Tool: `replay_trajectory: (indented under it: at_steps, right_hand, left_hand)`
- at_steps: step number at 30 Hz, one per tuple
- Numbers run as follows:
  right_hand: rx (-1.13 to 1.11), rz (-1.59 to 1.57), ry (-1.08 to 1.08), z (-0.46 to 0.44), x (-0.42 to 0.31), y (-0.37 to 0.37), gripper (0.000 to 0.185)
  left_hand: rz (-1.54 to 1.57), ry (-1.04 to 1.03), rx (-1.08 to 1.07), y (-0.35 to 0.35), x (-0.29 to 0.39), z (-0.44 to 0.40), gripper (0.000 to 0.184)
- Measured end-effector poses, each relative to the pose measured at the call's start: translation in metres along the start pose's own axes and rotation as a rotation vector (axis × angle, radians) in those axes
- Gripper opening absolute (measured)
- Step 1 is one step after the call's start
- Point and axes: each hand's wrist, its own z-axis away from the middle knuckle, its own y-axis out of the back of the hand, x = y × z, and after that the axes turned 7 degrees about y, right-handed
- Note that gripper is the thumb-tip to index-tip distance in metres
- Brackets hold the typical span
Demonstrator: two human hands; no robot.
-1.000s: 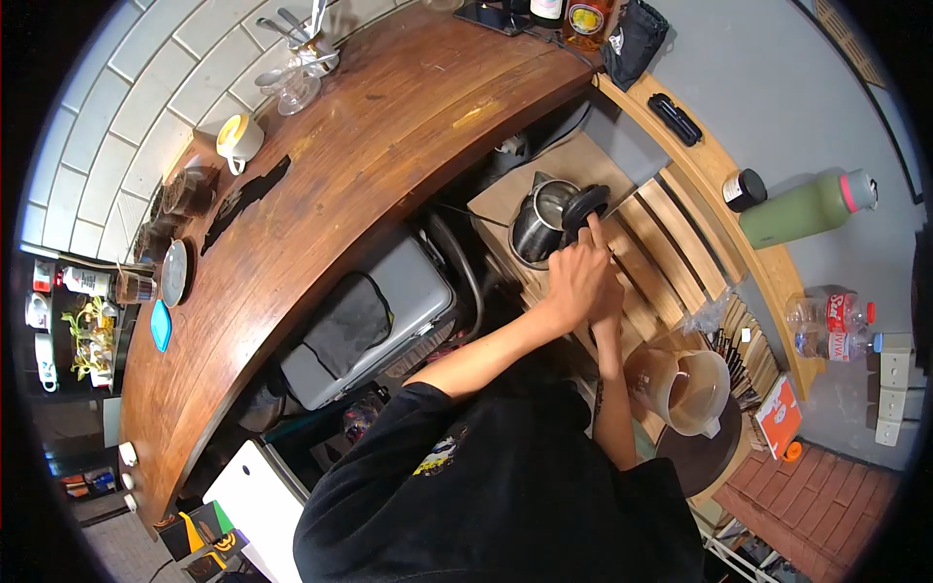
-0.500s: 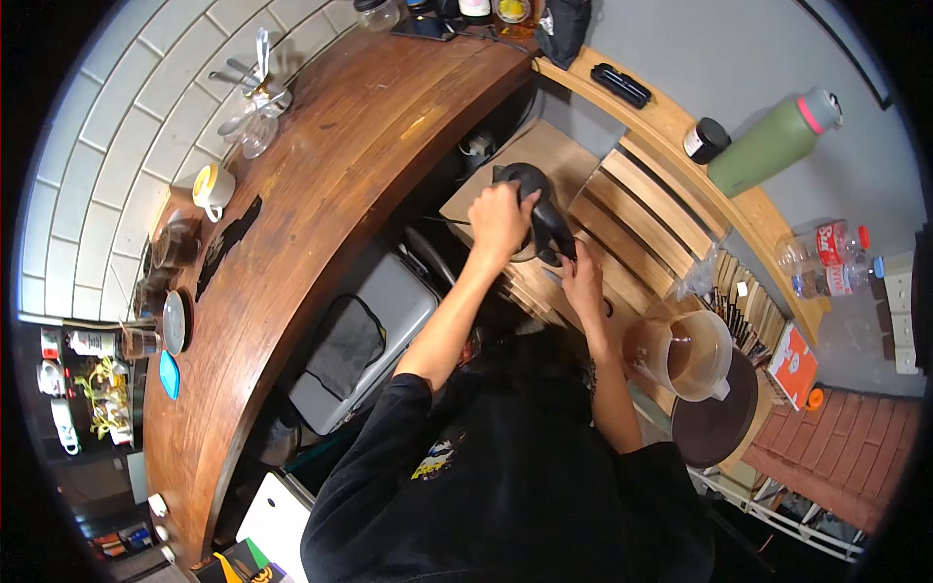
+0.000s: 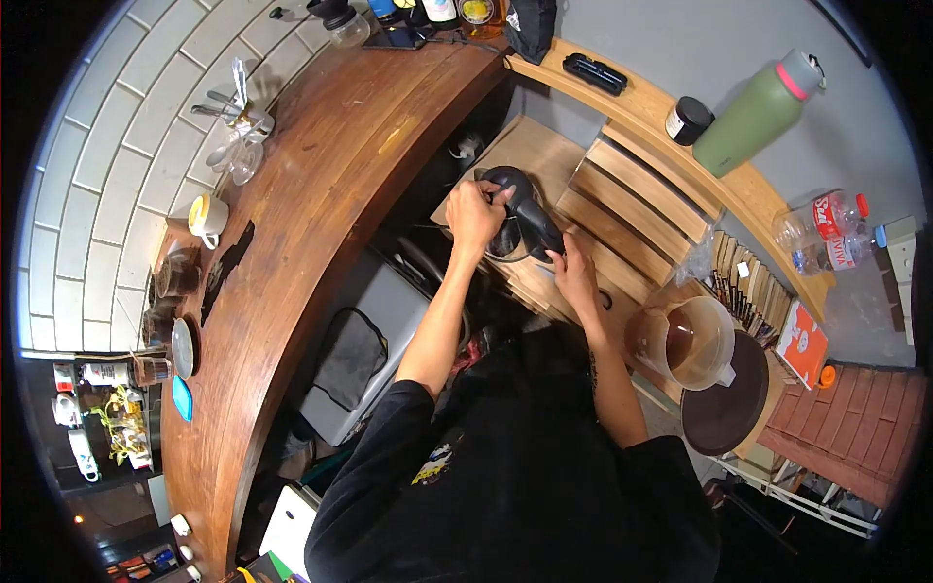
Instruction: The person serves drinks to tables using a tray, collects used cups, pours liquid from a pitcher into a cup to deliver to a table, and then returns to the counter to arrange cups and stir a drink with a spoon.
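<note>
A black, glossy, curved object [image 3: 528,212] with a bulging rounded end is between my two hands, over a pale wooden board; its exact kind I cannot make out. My left hand [image 3: 473,216] grips its rounded upper end, thumb across the top. The fingers of my right hand [image 3: 576,272] close on its lower end. A dark rounded part and a thin loop show below it, beside my left hand. Beneath lies a brown board [image 3: 544,151] next to wooden slats [image 3: 632,204].
A large clear plastic jug [image 3: 714,340] stands right of my right hand, near a round dark stool top [image 3: 724,408]. The brown wooden counter [image 3: 321,194] curves along the left. A green bottle [image 3: 758,117] stands on the wooden ledge [image 3: 641,107]. A grey case [image 3: 374,291] sits below the counter.
Both hands and the black object have shifted slightly left in view, and the object appears turned a little. The camera view has rotated slightly. Both hands keep their hold.
</note>
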Motion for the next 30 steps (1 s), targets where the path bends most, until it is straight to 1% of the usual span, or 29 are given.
replay_trajectory:
  at_steps: [2,6,9,11,14,15,16,17,18,19,20,21,22,23,24,25,26,28,29,30]
  right_hand:
    - [-0.067,0.02,-0.036,-0.001,0.004,0.0,0.038]
    - [-0.068,0.047,-0.044,0.002,0.007,-0.002,0.039]
    - [-0.039,0.054,0.014,0.003,0.007,-0.003,0.039]
    - [-0.066,0.07,-0.058,0.003,0.006,-0.003,0.038]
    - [-0.071,0.088,-0.042,0.002,0.004,-0.002,0.039]
    - [-0.077,0.088,-0.036,0.002,0.003,-0.001,0.039]
    - [-0.101,0.064,-0.078,0.002,0.001,-0.001,0.038]
    - [-0.127,0.038,-0.117,0.001,0.0,-0.002,0.038]
    - [-0.138,0.031,-0.106,0.002,-0.003,-0.002,0.038]
    - [-0.06,0.113,-0.049,0.006,-0.007,-0.001,0.042]
    - [0.018,0.19,0.016,0.009,-0.011,-0.001,0.047]
    - [0.034,0.107,-0.037,0.011,-0.016,0.0,0.048]
    - [0.015,0.087,-0.008,0.014,-0.026,0.005,0.048]
    - [-0.003,0.082,-0.086,0.02,-0.035,0.011,0.046]
    - [-0.025,0.078,-0.164,0.026,-0.041,0.015,0.044]
    - [-0.123,0.14,-0.169,0.034,-0.037,0.015,0.041]
    - [-0.154,0.126,-0.135,0.043,-0.031,0.013,0.041]
    - [-0.445,0.005,-0.071,0.059,-0.025,0.009,0.027]
    - [-0.506,-0.04,-0.07,0.07,-0.028,0.006,0.026]
    - [-0.547,-0.055,-0.022,0.083,-0.02,-0.003,0.026]
  left_hand:
    - [0.032,-0.017,0.038,-0.004,-0.002,0.0,0.028]
    - [0.023,0.041,0.012,-0.003,0.0,0.0,0.027]
    - [0.035,0.072,-0.007,0.0,0.003,0.002,0.027]
    - [-0.007,0.1,-0.03,0.001,0.003,0.001,0.032]
    - [-0.04,0.109,-0.039,0.007,0.012,0.007,0.035]
    - [-0.023,0.062,-0.019,0.009,0.014,0.01,0.035]
    - [-0.021,0.069,-0.01,0.012,0.015,0.014,0.035]
    - [0.046,0.071,0.017,0.015,0.016,0.02,0.035]
    - [0.111,0.076,0.045,0.022,0.018,0.029,0.035]
    - [0.185,0.037,0.085,0.026,0.015,0.038,0.032]
    - [0.178,0.052,0.109,0.031,0.012,0.049,0.032]
    - [0.242,0.061,0.096,0.036,0.008,0.062,0.029]
    - [0.305,0.068,0.089,0.042,0.004,0.076,0.027]
    - [0.37,0.056,0.097,0.045,0.0,0.094,0.024]
    - [0.412,0.098,0.082,0.049,-0.003,0.112,0.023]
    - [0.445,0.156,0.065,0.052,-0.007,0.132,0.024]
    - [0.482,0.217,0.051,0.054,-0.011,0.153,0.024]
    - [0.544,0.332,0.068,0.057,-0.018,0.198,0.024]
    - [0.576,0.357,0.108,0.052,-0.028,0.22,0.024]
    - [0.634,0.42,0.136,0.047,-0.034,0.244,0.027]
